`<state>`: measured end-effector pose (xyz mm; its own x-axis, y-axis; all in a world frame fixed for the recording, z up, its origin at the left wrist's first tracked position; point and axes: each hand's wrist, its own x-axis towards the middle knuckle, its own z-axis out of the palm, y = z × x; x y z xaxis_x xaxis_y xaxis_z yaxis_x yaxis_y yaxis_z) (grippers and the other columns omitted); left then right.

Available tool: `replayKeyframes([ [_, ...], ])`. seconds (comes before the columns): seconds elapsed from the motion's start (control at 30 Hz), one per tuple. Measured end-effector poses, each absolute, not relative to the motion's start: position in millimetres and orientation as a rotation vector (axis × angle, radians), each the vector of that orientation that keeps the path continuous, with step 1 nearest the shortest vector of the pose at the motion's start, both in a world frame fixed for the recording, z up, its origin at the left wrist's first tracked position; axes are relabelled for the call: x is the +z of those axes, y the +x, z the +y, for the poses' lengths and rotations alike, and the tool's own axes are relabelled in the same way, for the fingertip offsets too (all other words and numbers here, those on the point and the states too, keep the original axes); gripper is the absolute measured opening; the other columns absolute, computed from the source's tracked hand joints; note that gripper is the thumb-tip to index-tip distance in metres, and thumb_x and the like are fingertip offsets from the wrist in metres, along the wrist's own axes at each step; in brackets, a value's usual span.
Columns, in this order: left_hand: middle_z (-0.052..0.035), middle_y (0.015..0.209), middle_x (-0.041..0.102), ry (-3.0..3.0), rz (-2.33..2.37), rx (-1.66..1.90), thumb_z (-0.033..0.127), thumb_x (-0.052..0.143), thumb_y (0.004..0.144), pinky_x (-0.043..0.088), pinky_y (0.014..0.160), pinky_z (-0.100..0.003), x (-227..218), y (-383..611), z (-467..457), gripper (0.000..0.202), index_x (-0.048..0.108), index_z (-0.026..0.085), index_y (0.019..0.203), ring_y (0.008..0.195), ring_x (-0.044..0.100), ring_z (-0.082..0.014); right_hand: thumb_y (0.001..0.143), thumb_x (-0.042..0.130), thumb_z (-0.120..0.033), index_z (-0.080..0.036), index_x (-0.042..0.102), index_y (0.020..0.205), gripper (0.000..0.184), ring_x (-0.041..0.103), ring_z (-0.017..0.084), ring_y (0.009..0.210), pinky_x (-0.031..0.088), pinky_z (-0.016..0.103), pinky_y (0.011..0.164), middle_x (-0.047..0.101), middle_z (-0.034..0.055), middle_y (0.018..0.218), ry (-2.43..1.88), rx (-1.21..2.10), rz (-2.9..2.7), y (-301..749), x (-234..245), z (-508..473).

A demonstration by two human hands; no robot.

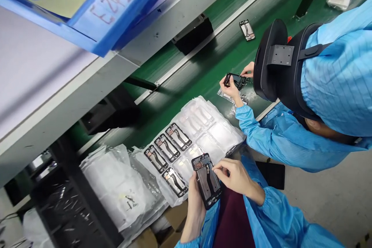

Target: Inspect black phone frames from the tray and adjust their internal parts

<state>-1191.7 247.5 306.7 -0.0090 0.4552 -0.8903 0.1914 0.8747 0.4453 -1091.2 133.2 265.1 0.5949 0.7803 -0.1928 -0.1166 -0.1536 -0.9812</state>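
An opened phone frame (208, 182), with a dark flex cable down its middle, rests in my left hand (196, 199), whose fingers close round its edge. My right hand (235, 176) is at the frame's upper right edge with thumb and index finger pinched. Whatever may be between those fingertips is too small to make out. Beyond my hands, a white plastic tray (213, 137) holds several similar phone frames (167, 147), one of them (174, 182) in the nearer row.
A co-worker in blue works on another phone (236, 80) at the green conveyor belt (188, 79). One more frame (247, 30) lies farther along. Stacked white trays (116, 186) stand at left. A shelf edge (157, 38) with a blue bin (116, 6) overhangs the belt.
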Motion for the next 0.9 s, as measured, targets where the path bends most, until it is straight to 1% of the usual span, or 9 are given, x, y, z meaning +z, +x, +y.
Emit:
replayKeyframes([
  [0.1,-0.0079,0.09,0.083,0.523,1.599,0.239,0.03,0.055,0.106,0.064,0.074,-0.028,306,-1186,247,0.032,0.078,0.012,0.12,0.073,0.078,-0.0199,0.105,0.061,-0.023,-0.022,0.075,0.098,0.016,0.06,0.015,0.067,0.041,0.027,0.064,0.07,-0.001,0.088,-1.565,0.868,-0.579,-1086,262,134],
  [0.17,-0.0091,0.094,0.083,0.497,1.603,0.244,0.03,0.056,0.105,0.066,0.08,-0.03,302,-1182,248,0.033,0.079,0.011,0.119,0.079,0.08,-0.0217,0.106,0.06,-0.025,-0.023,0.074,0.098,0.017,0.06,0.015,0.067,0.04,0.028,0.064,0.07,-0.0012,0.087,-1.595,0.861,-0.561,-1081,256,134],
  [0.23,-0.0103,0.099,0.084,0.451,1.574,0.241,0.033,0.056,0.105,0.066,0.09,-0.034,292,-1180,249,0.035,0.08,0.012,0.12,0.089,0.082,-0.025,0.107,0.059,-0.027,-0.023,0.074,0.098,0.018,0.06,0.015,0.067,0.04,0.028,0.064,0.069,-0.0014,0.085,-1.619,0.851,-0.519,-1078,244,134],
  [0.3,-0.011,0.101,0.084,0.399,1.536,0.228,0.036,0.059,0.103,0.066,0.097,-0.038,275,-1181,250,0.037,0.08,0.013,0.121,0.097,0.082,-0.0282,0.109,0.057,-0.028,-0.023,0.074,0.098,0.021,0.06,0.015,0.068,0.04,0.028,0.063,0.069,-0.0008,0.086,-1.643,0.849,-0.464,-1076,229,132],
  [0.37,-0.0117,0.101,0.085,0.352,1.513,0.235,0.041,0.062,0.1,0.065,0.1,-0.039,254,-1186,252,0.04,0.081,0.013,0.121,0.103,0.082,-0.0308,0.109,0.055,-0.029,-0.023,0.073,0.099,0.022,0.061,0.016,0.07,0.04,0.029,0.063,0.069,-0.0002,0.088,-1.679,0.853,-0.413,-1078,211,129],
  [0.47,-0.0136,0.103,0.085,0.27,1.503,0.263,0.048,0.069,0.095,0.065,0.101,-0.039,219,-1197,254,0.045,0.083,0.012,0.118,0.109,0.081,-0.0341,0.11,0.054,-0.031,-0.023,0.073,0.101,0.022,0.061,0.017,0.073,0.04,0.029,0.064,0.068,0.0006,0.088,-1.726,0.872,-0.348,-1083,186,122],
  [0.57,-0.0146,0.105,0.085,0.202,1.507,0.252,0.049,0.069,0.093,0.064,0.103,-0.038,196,-1211,255,0.047,0.083,0.012,0.119,0.113,0.08,-0.0351,0.111,0.053,-0.034,-0.022,0.073,0.102,0.025,0.062,0.017,0.075,0.04,0.029,0.064,0.068,0.0013,0.089,-1.747,0.891,-0.293,-1090,170,117],
  [0.77,-0.0114,0.108,0.085,0.21,1.558,0.238,0.048,0.064,0.095,0.061,0.11,-0.046,183,-1236,261,0.058,0.071,0.018,0.145,0.119,0.078,-0.0361,0.111,0.054,-0.038,-0.022,0.074,0.101,0.028,0.062,0.018,0.072,0.038,0.029,0.061,0.068,0.0013,0.085,-1.75,0.894,-0.252,-1099,162,123],
  [0.9,-0.012,0.112,0.085,0.205,1.554,0.172,0.055,0.062,0.095,0.06,0.112,-0.049,185,-1241,265,0.068,0.065,0.021,0.153,0.123,0.076,-0.0379,0.111,0.055,-0.041,-0.022,0.074,0.101,0.029,0.061,0.018,0.07,0.037,0.03,0.059,0.068,0.002,0.085,-1.731,0.893,-0.234,-1104,161,130],
])
